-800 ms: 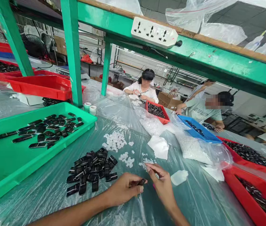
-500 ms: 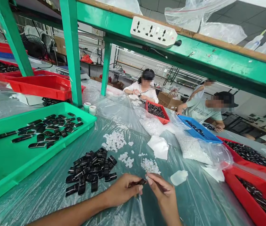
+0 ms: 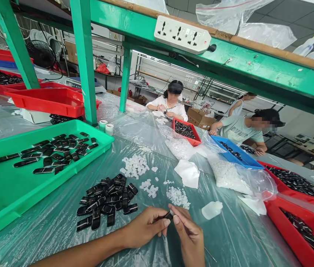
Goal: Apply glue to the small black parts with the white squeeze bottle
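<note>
My left hand [image 3: 148, 226] is closed on a small black strap piece [image 3: 169, 215], pinched between thumb and fingers. At that piece's end, the thumb and forefinger of my right hand [image 3: 187, 230] press together on a small whitish piece [image 3: 171, 212], mostly hidden by the fingertips. Left of my hands lies a pile of folded black strap pieces [image 3: 109, 200]. Just beyond my fingers are a heap of tiny white pieces [image 3: 178, 196] and a heap of larger white pieces [image 3: 135, 166]. A translucent white bottle [image 3: 212, 210] lies right of my right hand.
A green tray [image 3: 9, 189] with more black pieces stands at left. Red bins [image 3: 279, 226] and a blue bin [image 3: 240, 157] line the right. Plastic bags of white pieces [image 3: 226, 174] lie ahead. A green shelf beam with a power strip [image 3: 182, 35] crosses above. Co-workers [image 3: 170, 102] sit opposite.
My right hand has moved slightly left, bringing its fingertips and the whitish piece against the black strap piece's end. My left hand has stayed nearly in place.
</note>
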Available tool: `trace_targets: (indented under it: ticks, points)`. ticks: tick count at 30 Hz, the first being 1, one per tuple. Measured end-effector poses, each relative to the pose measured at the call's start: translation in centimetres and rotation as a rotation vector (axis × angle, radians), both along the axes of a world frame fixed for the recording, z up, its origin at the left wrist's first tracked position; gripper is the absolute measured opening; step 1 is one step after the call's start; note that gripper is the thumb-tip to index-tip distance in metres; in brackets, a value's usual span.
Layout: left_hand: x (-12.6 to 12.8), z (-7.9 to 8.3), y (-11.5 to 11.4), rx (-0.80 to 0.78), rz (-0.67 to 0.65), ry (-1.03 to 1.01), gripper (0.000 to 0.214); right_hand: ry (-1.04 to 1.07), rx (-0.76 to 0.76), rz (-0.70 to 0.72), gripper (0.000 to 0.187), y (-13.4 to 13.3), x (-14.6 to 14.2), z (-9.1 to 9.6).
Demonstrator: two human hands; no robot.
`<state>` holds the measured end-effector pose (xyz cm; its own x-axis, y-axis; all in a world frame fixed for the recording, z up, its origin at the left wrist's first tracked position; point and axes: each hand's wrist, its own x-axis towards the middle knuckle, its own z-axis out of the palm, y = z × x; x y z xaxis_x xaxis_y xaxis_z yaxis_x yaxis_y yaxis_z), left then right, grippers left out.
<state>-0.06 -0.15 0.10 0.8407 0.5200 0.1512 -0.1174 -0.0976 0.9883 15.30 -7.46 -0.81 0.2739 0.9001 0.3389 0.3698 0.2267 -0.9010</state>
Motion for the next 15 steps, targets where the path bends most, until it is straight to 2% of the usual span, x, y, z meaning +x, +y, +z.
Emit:
trace_targets:
  ticks: [5, 9, 13, 15]
  points:
    - [0.0, 0.5, 0.1, -0.072, -0.026, -0.032, 0.045, 0.088, -0.047, -0.033, 0.029, -0.6, -1.2, -0.1]
    - [-0.2, 0.7, 0.1, -0.035, 0.001, -0.033, 0.044, 0.149, -0.048, -0.097, 0.028, -0.8, -2.2, -0.1]
    - [-0.2, 0.5, 0.1, -0.034, 0.006, -0.038, 0.042, 0.047, 0.006, -0.095, 0.028, -0.8, -2.0, -0.1]
    - [0.0, 0.4, 0.2, -0.073, -0.005, -0.045, 0.042, -0.053, -0.020, -0.071, 0.029, -0.7, -1.6, 0.0]
